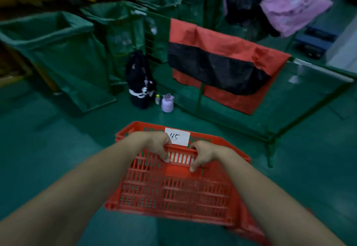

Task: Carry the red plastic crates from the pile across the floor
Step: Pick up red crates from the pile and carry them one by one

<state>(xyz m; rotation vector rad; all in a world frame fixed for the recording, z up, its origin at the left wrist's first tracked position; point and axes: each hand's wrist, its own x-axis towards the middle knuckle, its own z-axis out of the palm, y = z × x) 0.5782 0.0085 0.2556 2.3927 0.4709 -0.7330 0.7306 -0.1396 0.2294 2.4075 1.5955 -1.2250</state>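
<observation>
- The left grip (158, 147) and the right grip (201, 155) are both clamped on the red crate (173, 191). Their fingers curl over one top rim and into the handle slot just under it, and the two sit close side by side.
- The crate hangs tilted from that rim, its slatted wall falling away below the grips toward the person. A white label (177, 136) marked 115 shows just beyond the grips, between them.
- The crate looks lifted off the green floor (48, 149), though blur at its low edge leaves contact there uncertain.
- By my judgement, picking up this crate is done and the carry is in hand.
- What is left is to cross the floor and set it down. Neither the pile nor a set-down spot is in view, so how many crates are moved or waiting cannot be told.
- A blurred red edge (251, 228) below and right of the right grip may belong to this crate or to a second one; I cannot tell which.
- Well ahead of the grips stand a black bag (139, 83), a lilac bottle (167, 103), green fabric bins (58, 42) and a red and black cloth (218, 67) over a rail. These likely need steering round.
</observation>
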